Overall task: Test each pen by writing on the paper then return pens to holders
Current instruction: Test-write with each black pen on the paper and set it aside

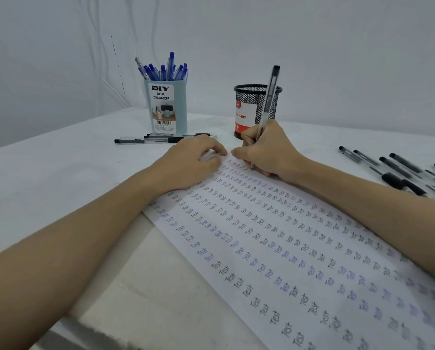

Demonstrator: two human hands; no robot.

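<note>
On a white cloth-covered counter (59,157), the right hand (267,150) grips a slim clear-barrelled black pen (268,102), tip on the handwriting-filled paper (274,248), which the left hand's (188,160) loosely curled fingers press flat.

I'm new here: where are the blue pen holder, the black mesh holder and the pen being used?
blue pen holder (181,107): head view, bare side wall.
black mesh holder (251,96): head view, mesh wall.
black pen (269,97): head view, mid-barrel.
</note>
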